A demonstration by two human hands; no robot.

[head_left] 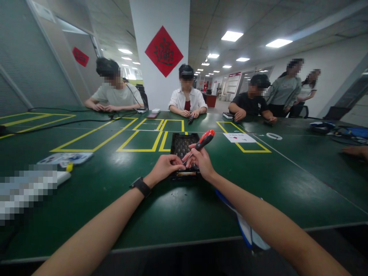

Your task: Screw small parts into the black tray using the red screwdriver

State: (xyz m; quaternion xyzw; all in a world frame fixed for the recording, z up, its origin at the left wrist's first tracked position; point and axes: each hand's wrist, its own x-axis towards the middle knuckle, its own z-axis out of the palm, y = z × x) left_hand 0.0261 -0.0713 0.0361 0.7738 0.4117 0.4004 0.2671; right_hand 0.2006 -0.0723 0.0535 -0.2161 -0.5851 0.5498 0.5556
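A screwdriver with a red and black handle slants up to the right in my right hand, its shaft running down toward my left fingertips. My left hand, with a dark band on the wrist, has thumb and fingers pinched together close to the screwdriver's tip. Whatever they pinch is too small to make out. Under both hands lies a black case with a patterned, bumpy inside. Its near side carries a pale yellowish strip, and my hands hide part of the inside.
The green table is marked with yellow tape. A blue-and-white cloth-like item hangs over the front edge, under my right forearm. A printed sheet and a white ring lie right. Several people sit or stand beyond.
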